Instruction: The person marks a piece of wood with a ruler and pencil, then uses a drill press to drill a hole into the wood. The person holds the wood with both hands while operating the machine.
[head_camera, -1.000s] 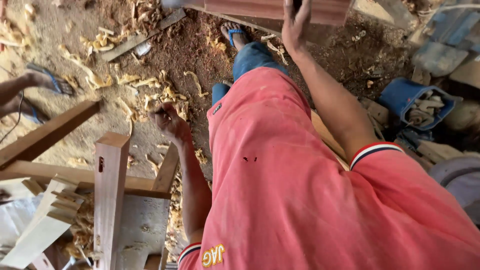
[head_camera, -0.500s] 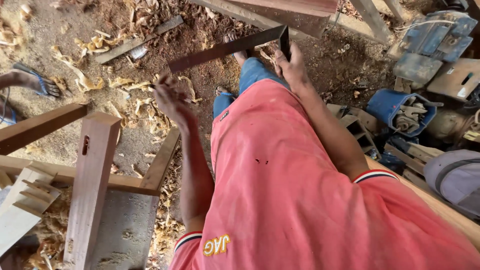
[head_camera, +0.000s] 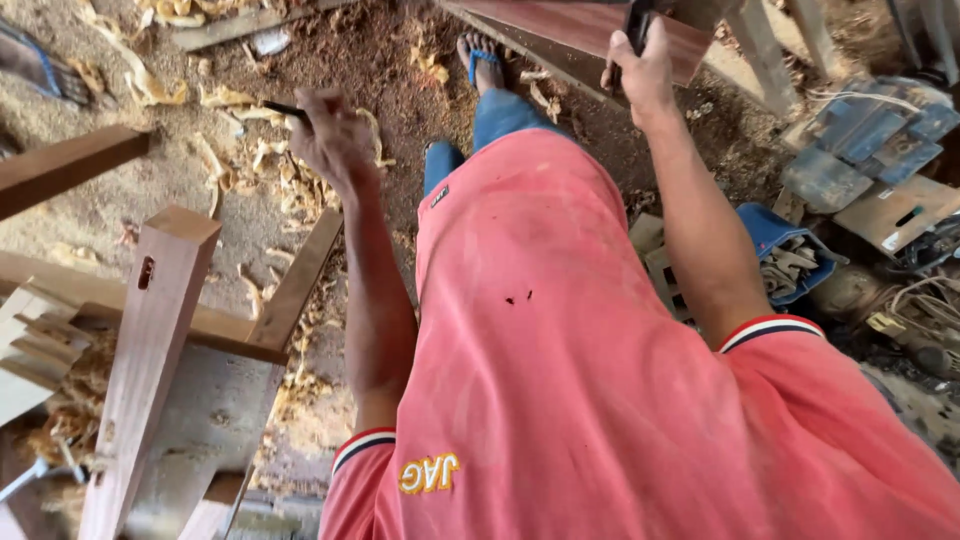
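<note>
The floor (head_camera: 200, 200) is covered in sawdust and curly wood shavings. A long red-brown board (head_camera: 590, 25) lies across the top, at 12 o'clock. A square wooden post (head_camera: 150, 330) with a small slot in it leans at 8 o'clock, and a blue tub (head_camera: 765, 235) of scraps sits at 3 o'clock. The right hand (head_camera: 640, 70) is at 1 o'clock, closed tight around a dark flat tool (head_camera: 638, 20) held against the board. The left hand (head_camera: 335, 140) is up in the air at 11 o'clock, well apart from the board, with its fingers pinched on a thin dark pencil (head_camera: 285, 108). This looks like the measuring and marking step. A mark would need the pencil tip brought over to 12 o'clock, right beside the tool, while the tool stays flat on the wood.
</note>
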